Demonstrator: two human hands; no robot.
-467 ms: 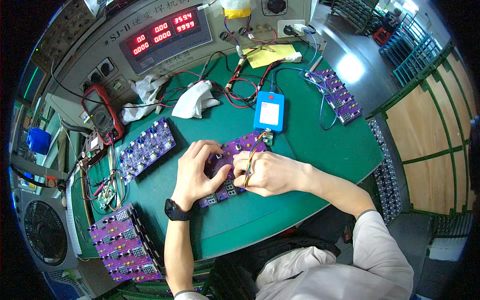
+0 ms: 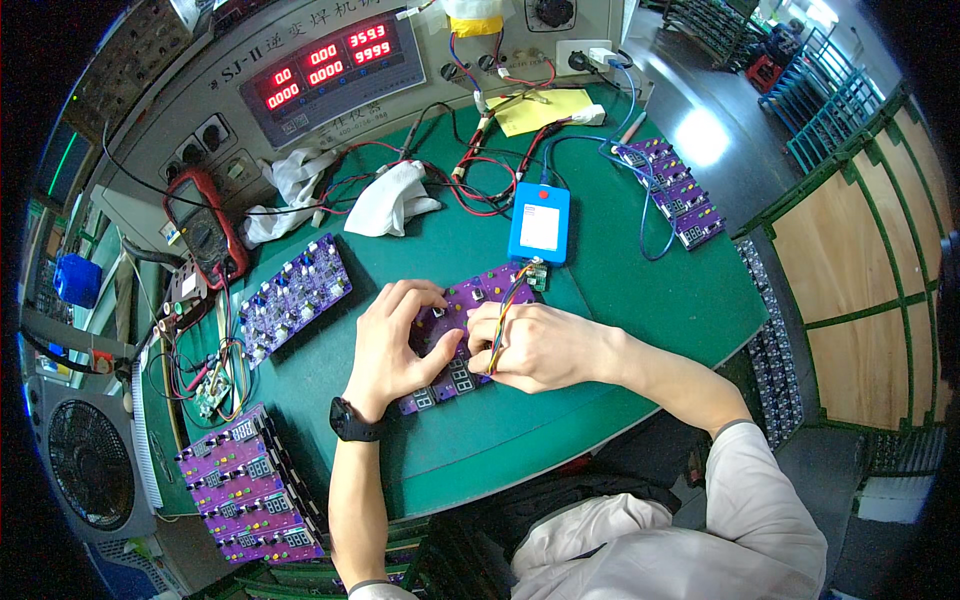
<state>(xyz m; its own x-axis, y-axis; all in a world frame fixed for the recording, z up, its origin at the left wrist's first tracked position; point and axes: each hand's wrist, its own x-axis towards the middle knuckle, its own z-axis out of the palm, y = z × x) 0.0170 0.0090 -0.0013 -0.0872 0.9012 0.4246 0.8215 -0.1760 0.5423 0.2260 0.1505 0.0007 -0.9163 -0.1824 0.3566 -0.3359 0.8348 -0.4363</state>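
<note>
A purple circuit board [image 2: 478, 288] with digit displays and small buttons lies slanted on the green bench mat, under both of my hands. My left hand [image 2: 398, 340] spans its left part, thumb and fingers apart and resting on the board. Over the board's right part, my right hand [image 2: 535, 345] is closed in a pinch on a bundle of multicoloured wires [image 2: 503, 312]. Its fingers hide the wire end, so I cannot tell whether that touches the board. The wires run up to a small green module at the lower edge of a blue box [image 2: 541, 222] with a red button.
Stacked purple boards [image 2: 245, 490] stand at the lower left, another populated board [image 2: 292, 295] above them. More boards [image 2: 672, 193] lie far right beside a blue cable. A red multimeter [image 2: 205, 230], white cloths [image 2: 390, 198] and tangled leads occupy the back, before a power instrument [image 2: 330, 75].
Both hands, the board and the wires stay in place. Only a digit on the instrument's red display differs slightly.
</note>
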